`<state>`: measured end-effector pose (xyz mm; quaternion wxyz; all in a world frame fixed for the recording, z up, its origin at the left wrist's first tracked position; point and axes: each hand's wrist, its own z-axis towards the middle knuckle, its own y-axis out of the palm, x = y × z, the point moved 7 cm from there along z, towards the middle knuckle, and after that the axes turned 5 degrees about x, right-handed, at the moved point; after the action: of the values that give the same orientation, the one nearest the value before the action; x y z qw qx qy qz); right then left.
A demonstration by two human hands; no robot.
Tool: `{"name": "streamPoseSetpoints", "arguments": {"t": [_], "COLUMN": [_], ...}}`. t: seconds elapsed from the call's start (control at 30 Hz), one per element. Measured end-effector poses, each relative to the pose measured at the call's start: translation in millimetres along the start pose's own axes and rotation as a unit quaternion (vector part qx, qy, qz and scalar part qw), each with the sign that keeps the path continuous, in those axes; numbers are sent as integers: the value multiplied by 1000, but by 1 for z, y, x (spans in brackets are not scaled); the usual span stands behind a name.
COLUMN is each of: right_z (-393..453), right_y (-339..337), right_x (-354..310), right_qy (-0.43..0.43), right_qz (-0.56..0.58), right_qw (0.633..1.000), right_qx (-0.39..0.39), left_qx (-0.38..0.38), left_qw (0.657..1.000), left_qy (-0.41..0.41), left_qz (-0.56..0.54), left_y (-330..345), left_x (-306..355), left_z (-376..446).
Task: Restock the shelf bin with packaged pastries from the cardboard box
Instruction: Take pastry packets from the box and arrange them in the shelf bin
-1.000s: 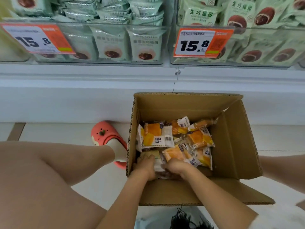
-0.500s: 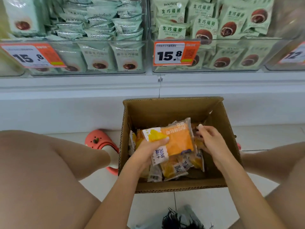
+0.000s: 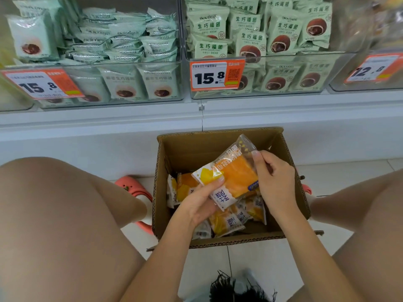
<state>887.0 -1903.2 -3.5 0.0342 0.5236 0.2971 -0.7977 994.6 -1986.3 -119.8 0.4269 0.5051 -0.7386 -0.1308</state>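
An open cardboard box [image 3: 290, 192] stands on the floor between my knees, below the shelf. Several orange-and-white packaged pastries [image 3: 231, 221] lie loose in its bottom. Above them I hold one orange pastry packet [image 3: 234, 177] tilted over the box. My left hand [image 3: 199, 203] grips its lower left end, thumb on the wrapper. My right hand [image 3: 274, 177] pinches its upper right edge with fingers curled. Clear shelf bins [image 3: 257, 94] sit above, filled with green packets.
A second clear bin [image 3: 109, 103] of pale green packets is at the upper left, and another bin [image 3: 366, 88] with a 12.8 tag at the right. Orange price tags [image 3: 216, 76] hang on the bin fronts. A pink shoe [image 3: 135, 188] rests left of the box.
Both hands came up from the box bottom with one orange packet. The left hand kept its hold, the right hand moved onto the packet's upper edge, and the packet rose and tilted.
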Motion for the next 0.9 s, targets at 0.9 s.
{"name": "streamPoseSetpoints", "arguments": {"t": [0.9], "right_z": [-46], "right_y": [49], "right_x": [54], "right_qy": [495], "right_qz": [461], "right_qw": [736], "right_qx": [-30], "left_qx": [6], "left_qw": [992], "left_qy": [112], "left_qz": [-54], "left_y": [-4], "left_x": [35], "left_z": [-15]}}
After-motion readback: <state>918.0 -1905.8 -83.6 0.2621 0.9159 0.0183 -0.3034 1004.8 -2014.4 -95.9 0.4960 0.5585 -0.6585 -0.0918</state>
